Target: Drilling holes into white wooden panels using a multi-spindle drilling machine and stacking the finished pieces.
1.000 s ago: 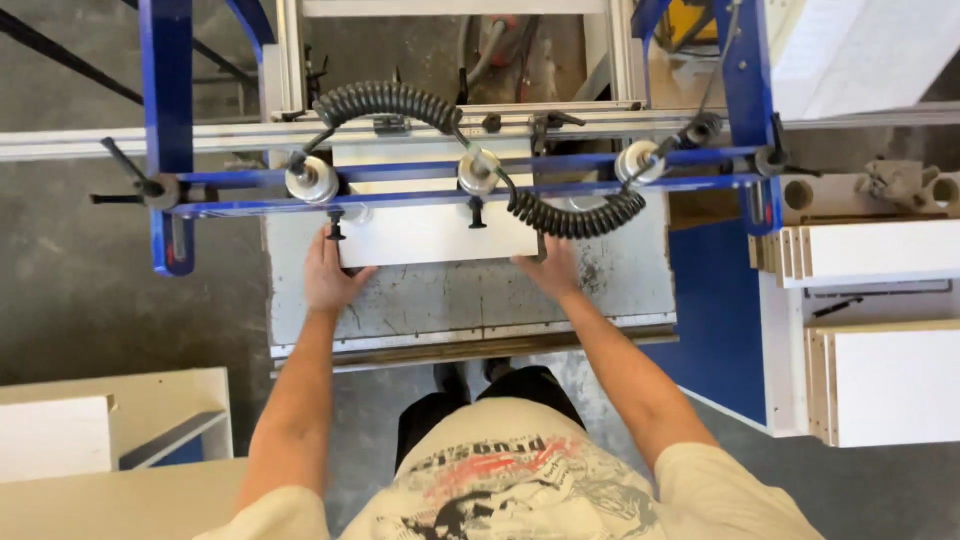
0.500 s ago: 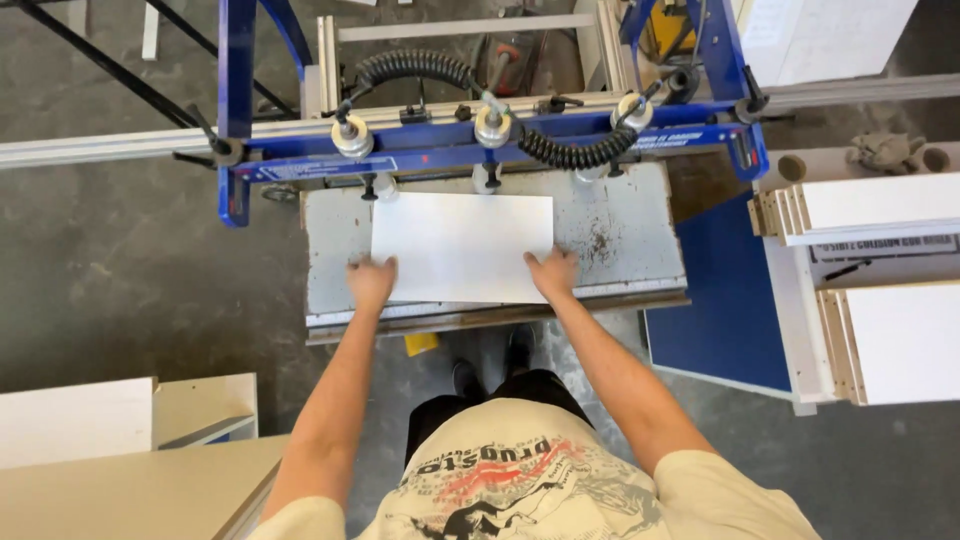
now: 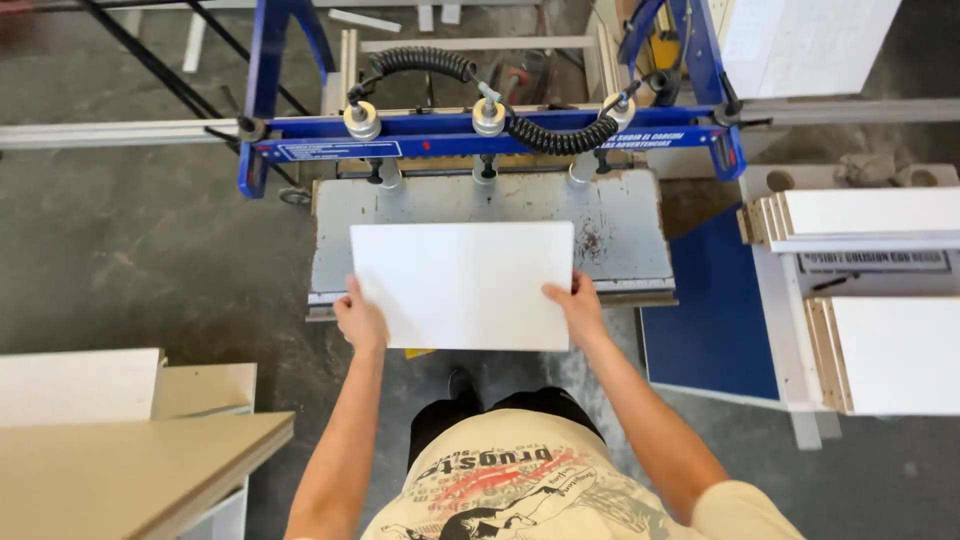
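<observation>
A white rectangular panel [image 3: 462, 283] lies flat over the grey metal bed [image 3: 620, 222] of a blue-framed machine, its near edge hanging past the bed's front lip. My left hand [image 3: 359, 319] grips the panel's left near corner. My right hand [image 3: 575, 305] grips its right near edge. Above the bed runs a blue crossbar [image 3: 430, 136] with three round pneumatic clamps and a black coiled hose [image 3: 545, 135]. The panel sits clear of the clamps.
Stacks of white panels [image 3: 880, 300] rest on a rack to the right. A beige board [image 3: 120, 460] and white pieces lie at lower left. A long metal rail [image 3: 110, 132] runs left from the machine. The floor is grey concrete.
The panel has slid out from under the clamps toward me, with both hands moving back along with it. The view has also dropped, showing more floor.
</observation>
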